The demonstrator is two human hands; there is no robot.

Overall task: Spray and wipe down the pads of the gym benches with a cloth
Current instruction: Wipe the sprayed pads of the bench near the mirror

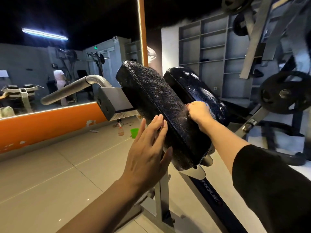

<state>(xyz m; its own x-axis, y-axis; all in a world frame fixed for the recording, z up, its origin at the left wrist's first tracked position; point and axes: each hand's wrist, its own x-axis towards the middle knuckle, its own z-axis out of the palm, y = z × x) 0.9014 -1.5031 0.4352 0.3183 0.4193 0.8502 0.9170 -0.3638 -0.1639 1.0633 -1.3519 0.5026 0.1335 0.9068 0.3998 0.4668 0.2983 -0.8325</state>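
Note:
Two black padded cushions sit side by side on a tilted bench frame. The near pad is dull and streaked; the far pad glistens with wet patches. My left hand lies flat with straight fingers against the near pad's left side edge. My right hand is curled into a fist in the gap between the two pads, gripping something dark that looks like a cloth; most of it is hidden by the fingers. A spray bottle with orange liquid stands on the floor, far from both hands.
A green bucket stands beside the bottle on the tiled floor. A steel handle bar juts left from the bench. Weight plates on a machine stand at the right. A mirror with an orange border covers the left wall.

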